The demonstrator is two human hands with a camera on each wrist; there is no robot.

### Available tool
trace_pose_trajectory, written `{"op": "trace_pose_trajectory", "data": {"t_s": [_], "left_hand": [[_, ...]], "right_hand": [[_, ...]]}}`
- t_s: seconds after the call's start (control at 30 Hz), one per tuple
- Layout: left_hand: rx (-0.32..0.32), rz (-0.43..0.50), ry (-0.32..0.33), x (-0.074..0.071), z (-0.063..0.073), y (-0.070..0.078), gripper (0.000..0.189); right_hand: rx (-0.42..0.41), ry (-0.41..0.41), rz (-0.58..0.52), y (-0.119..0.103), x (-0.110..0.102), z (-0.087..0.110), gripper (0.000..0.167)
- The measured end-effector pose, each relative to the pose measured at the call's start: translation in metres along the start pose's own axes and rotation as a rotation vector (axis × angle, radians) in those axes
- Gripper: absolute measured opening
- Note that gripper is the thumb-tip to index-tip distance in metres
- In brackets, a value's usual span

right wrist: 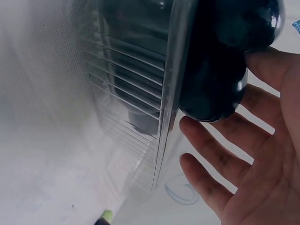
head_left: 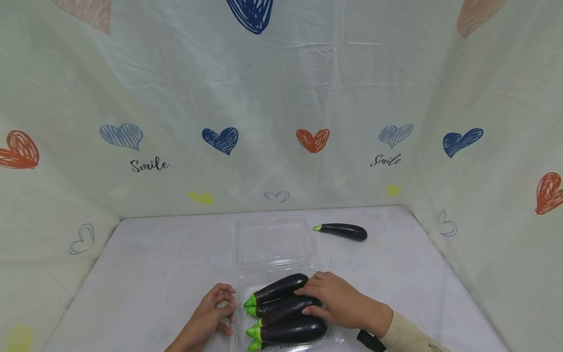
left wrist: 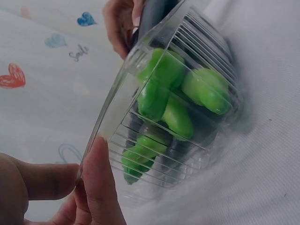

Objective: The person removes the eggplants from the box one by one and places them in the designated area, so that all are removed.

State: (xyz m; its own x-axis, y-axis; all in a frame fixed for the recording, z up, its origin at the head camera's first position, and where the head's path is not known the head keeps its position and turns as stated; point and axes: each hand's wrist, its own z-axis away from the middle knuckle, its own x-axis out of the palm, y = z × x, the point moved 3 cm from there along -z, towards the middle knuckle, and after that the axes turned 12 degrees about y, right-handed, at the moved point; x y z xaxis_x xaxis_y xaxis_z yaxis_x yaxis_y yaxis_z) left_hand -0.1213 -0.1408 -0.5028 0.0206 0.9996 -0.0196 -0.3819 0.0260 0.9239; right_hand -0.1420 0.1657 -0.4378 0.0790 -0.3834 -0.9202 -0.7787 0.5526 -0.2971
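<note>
A clear plastic clamshell container [head_left: 247, 284] lies with its lid [head_left: 273, 242] folded back, away from me. Several dark eggplants [head_left: 294, 331] fill its base, green stem ends to the left. My left hand [head_left: 210, 313] pinches the container's left rim [left wrist: 106, 101] between thumb and finger. My right hand [head_left: 338, 300] holds the rounded right end of an eggplant [head_left: 288, 311] in the middle of the pile. In the right wrist view, its thumb and fingers lie about that eggplant [right wrist: 213, 89], above the rim; the outer fingers are spread. Green stems [left wrist: 161, 79] show through the ribbed wall.
One loose eggplant [head_left: 345, 231] lies on the table to the right of the lid. A black strap [head_left: 371, 341] is by the right wrist. White cloth [head_left: 154, 274] covers the table, and a heart-printed curtain [head_left: 264, 88] hangs behind and at both sides.
</note>
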Motion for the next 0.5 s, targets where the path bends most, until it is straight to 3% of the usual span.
{"op": "trace_pose_trajectory", "data": {"t_s": [0.33,0.5], "left_hand": [[-0.004,-0.005,0.008,0.000,0.000,-0.001,0.027],[-0.004,-0.006,0.009,0.000,-0.001,-0.001,0.027]], "right_hand": [[-0.022,0.054,0.016,-0.002,-0.006,0.001,0.034],[-0.044,0.135,0.036,-0.002,-0.013,0.002,0.032]]}}
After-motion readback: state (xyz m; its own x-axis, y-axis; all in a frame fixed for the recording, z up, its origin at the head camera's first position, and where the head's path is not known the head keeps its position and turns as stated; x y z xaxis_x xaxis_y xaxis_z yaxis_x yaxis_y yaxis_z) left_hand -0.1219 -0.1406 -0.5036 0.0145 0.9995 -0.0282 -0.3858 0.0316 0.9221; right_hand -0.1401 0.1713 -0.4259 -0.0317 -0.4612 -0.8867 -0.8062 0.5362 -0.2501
